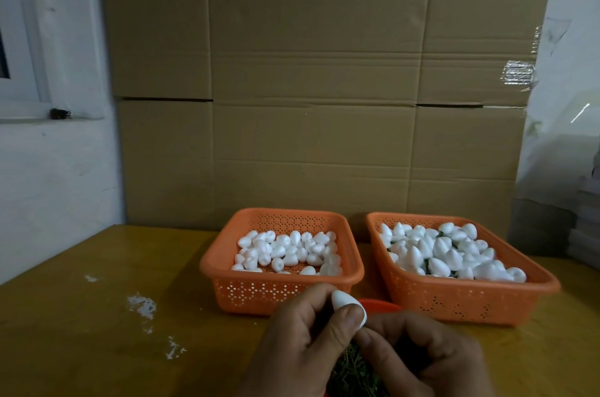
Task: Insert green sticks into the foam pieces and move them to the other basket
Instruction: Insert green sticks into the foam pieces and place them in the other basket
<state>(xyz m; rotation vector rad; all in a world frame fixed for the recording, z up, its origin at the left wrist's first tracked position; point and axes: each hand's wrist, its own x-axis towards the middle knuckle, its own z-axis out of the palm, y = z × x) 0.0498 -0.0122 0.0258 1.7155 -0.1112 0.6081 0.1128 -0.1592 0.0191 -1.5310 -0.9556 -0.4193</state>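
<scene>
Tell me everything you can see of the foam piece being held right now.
The foam piece is small, white, smooth and egg-shaped, with a rounded tip pointing up and to the left. The left hand pinches it between thumb and fingers, hiding its middle. The right hand sits against its lower end with fingers curled; any green stick there is hidden. It is held above the table, in front of the left basket.

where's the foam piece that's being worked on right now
In the head view, low and centre: the foam piece is pinched in the left hand, just in front of the left basket.
</scene>
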